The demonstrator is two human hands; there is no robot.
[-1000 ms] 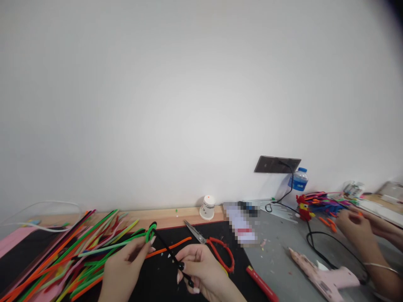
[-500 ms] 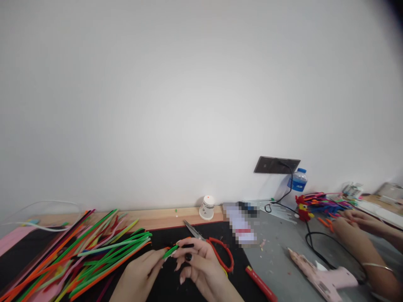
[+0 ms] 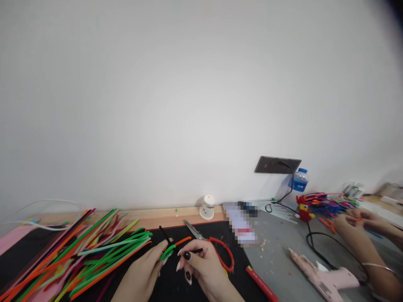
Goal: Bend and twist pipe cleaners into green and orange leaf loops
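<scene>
My left hand is closed on a small bundle of pipe cleaners. A green looped pipe cleaner shows at its fingertips. From the bundle, an orange pipe cleaner sticks out to the right and a black one points up. My right hand, just to the right, is closed with the thumb and fingers pinched around a short black piece that looks like pipe cleaner. Its far end is hidden by the fingers. Behind the right hand lie red-handled scissors, partly covered.
Many coloured pipe cleaners lie at left on the black mat. A paper cup, a blurred-out phone-like object, a red tube and a pink glue gun with its cord are around. A co-worker's hands work at right.
My hands have moved slightly apart. The black pipe cleaner by my left hand now points up, and more of the green loop and orange end shows.
</scene>
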